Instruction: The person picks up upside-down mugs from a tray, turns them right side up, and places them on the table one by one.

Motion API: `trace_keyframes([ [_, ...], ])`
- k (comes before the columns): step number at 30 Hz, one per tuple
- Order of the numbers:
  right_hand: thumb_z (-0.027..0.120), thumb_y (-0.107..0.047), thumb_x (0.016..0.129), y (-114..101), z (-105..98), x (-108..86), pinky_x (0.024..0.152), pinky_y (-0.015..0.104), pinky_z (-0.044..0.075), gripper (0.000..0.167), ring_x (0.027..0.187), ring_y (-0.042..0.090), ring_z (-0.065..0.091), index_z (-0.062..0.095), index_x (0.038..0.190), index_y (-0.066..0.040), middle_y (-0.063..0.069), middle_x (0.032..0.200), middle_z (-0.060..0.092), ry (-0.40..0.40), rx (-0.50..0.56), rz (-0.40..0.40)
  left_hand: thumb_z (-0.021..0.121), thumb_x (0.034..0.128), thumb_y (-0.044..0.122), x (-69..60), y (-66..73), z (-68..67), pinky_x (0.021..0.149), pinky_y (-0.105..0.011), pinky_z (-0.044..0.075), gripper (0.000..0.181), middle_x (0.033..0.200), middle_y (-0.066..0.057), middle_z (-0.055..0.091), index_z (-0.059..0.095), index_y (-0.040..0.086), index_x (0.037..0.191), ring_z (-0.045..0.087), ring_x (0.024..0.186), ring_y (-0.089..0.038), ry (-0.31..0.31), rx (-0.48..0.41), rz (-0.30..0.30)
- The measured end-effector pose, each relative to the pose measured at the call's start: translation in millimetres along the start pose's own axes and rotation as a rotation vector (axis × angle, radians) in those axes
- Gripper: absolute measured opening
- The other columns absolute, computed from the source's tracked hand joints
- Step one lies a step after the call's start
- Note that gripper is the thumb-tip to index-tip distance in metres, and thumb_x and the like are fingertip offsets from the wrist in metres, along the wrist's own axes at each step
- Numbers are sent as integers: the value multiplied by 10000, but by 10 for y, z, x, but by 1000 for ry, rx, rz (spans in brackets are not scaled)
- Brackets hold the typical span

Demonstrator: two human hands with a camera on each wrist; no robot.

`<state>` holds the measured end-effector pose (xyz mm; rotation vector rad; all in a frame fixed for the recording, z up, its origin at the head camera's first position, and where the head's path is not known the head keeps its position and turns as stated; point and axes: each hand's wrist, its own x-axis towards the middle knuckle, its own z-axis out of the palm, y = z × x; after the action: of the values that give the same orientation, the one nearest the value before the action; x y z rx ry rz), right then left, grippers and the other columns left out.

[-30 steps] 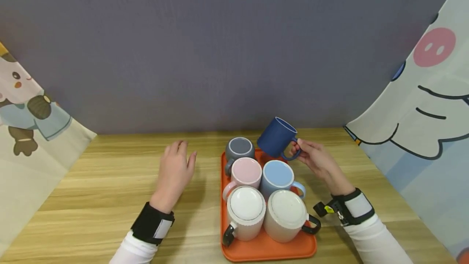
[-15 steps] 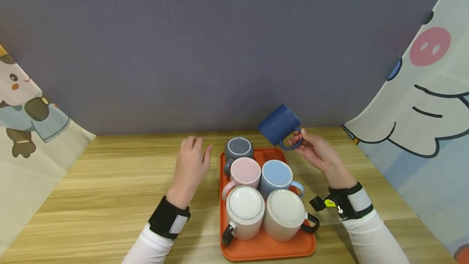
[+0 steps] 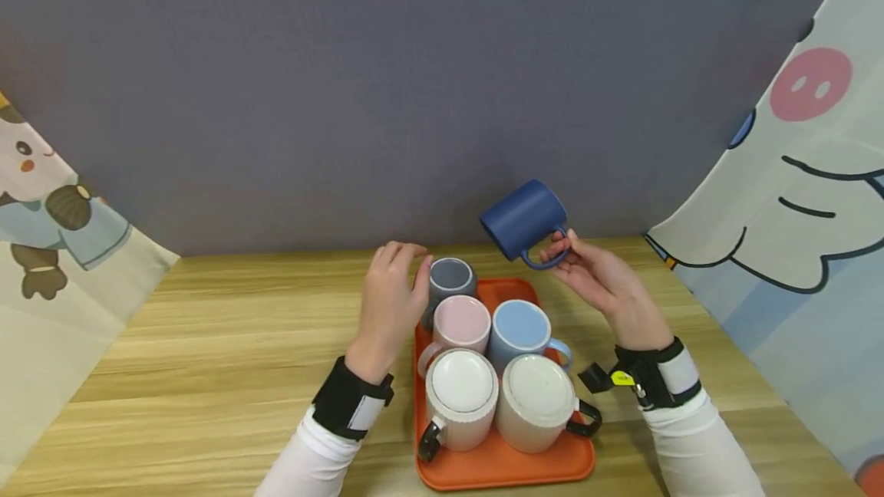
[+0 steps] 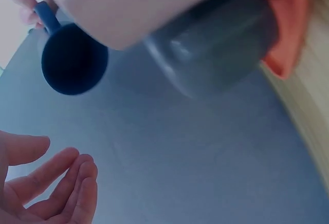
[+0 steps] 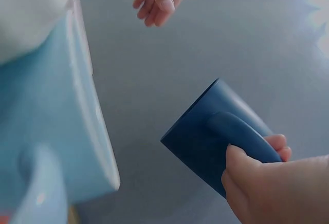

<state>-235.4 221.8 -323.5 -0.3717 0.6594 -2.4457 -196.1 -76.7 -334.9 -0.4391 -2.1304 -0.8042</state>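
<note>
Right hand (image 3: 599,282) pinches navy mug (image 3: 525,218) by its handle, mug tilted, mouth down-left, raised over far right corner of tray (image 3: 504,474). Left hand (image 3: 394,294) just beside grey mug (image 3: 453,276), thumb and fingers moderately apart. Upside down on tray: grey at far left corner, pink mug (image 3: 461,320) mid left edge, pale blue mug (image 3: 521,326) mid right edge, two white mugs (image 3: 463,382) along near edge.

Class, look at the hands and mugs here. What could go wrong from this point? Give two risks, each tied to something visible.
1. The right hand holds the tilted dark blue mug by its handle alone, so it might swing or slip.
2. The left hand is close to the grey mug in the head view; a careless move could knock it.
</note>
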Motion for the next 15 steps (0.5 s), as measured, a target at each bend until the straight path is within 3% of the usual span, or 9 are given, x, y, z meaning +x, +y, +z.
trace_keyframes([
  [10,286,-149,1033,90,178,80,962,339,440,322,921,238,559,511,1034,82,146,898,559,0,82,12,657,875,111,108,233,-8,660,-295,505,100,777,-71,640,693,36,821,592,732,-205,-4,-111,-34],
  [15,312,-147,1029,136,262,133,942,341,455,303,878,215,559,515,1015,78,141,896,543,31,105,1,634,893,141,166,332,-7,628,-285,488,157,725,-58,631,697,36,793,594,691,-201,-18,-106,-29],
])
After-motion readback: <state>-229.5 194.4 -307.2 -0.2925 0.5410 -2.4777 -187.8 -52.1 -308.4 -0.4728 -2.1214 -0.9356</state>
